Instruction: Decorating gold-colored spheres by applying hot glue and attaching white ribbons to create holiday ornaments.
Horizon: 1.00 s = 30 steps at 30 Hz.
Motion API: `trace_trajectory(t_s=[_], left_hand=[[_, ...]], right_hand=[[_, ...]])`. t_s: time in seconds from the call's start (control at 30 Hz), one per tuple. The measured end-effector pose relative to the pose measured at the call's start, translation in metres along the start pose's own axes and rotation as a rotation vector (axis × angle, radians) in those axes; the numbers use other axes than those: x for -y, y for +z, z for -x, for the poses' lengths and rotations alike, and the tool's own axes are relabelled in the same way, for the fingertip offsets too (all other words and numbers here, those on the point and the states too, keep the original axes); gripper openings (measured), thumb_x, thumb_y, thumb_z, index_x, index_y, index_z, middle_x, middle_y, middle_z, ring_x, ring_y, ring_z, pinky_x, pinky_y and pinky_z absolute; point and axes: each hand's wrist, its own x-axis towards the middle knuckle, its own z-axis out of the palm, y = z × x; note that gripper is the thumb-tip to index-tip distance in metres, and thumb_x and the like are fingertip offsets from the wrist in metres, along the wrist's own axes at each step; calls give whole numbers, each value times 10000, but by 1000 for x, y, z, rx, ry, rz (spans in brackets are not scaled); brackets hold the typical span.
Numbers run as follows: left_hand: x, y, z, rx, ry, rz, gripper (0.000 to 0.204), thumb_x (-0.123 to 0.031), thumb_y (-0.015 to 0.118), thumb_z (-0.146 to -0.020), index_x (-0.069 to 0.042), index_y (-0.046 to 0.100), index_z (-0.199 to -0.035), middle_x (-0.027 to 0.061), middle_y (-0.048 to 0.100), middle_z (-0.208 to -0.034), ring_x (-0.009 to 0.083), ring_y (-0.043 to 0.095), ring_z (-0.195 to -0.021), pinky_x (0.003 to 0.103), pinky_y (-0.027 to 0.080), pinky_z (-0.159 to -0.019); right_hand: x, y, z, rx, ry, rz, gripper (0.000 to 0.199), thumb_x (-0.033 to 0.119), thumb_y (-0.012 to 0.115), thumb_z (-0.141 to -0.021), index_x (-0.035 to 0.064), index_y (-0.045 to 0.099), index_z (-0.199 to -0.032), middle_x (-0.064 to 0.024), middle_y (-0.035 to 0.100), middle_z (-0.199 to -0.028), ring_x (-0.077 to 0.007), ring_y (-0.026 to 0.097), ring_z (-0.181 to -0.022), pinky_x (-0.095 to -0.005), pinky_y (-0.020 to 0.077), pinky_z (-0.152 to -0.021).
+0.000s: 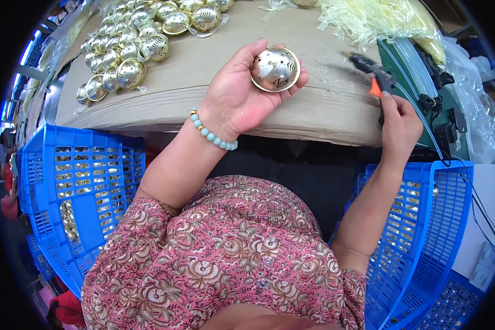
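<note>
Cupping a gold ornament (275, 69), left hand (242, 93); right hand (400, 124) grips glue gun (375, 77).

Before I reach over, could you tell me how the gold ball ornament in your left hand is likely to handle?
The gold ball ornament is round and shiny, so it would probably roll if set down and may slip. It sits easily in the left hand, fingers loosely curled, which suggests it is light, perhaps hollow. If thin-walled, it might dent under a hard squeeze.
</note>
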Motion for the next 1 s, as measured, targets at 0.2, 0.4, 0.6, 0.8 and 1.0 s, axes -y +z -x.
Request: trace_trajectory(t_s=[0.2,0.4,0.6,0.8,1.0], left_hand=[[-1,-8,-8,53,24,28,355,-264,408,-964,60,484,-1085,232,532,-1072,343,525,-1035,470,445,-962],[2,-3,-10,54,34,16,362,-265,403,-968,68,475,-1091,233,523,-1084,347,522,-1038,471,443,-966],[6,3,-8,-14,90,-49,362,-286,399,-971,43,523,-1061,184,571,-1029,313,543,-987,461,445,-949],[10,6,-8,-38,98,-64,366,-285,381,-976,35,540,-1051,169,589,-1003,289,553,-960,451,427,-956],[13,5,-10,-42,113,-71,356,-282,389,-973,34,540,-1041,161,591,-1001,282,546,-971,448,429,-950]], right_hand=[[19,-8,24,162,74,-718,277,173,594,-884,-51,566,-1044,-58,607,-796,-78,525,-588,-192,418,-542],[39,-10,36,504,123,-669,326,218,557,-883,-26,542,-1099,-98,607,-865,-75,516,-666,-179,393,-528],[44,-2,48,606,68,-850,416,157,584,-838,-49,472,-1181,-216,604,-1056,-95,482,-657,-198,409,-599],[46,6,52,615,16,-859,400,131,597,-840,-41,472,-1178,-165,613,-983,-104,481,-672,-199,401,-623],[46,8,54,574,22,-858,372,115,601,-852,-25,474,-1172,-117,596,-916,-100,479,-674,-208,390,-607]])
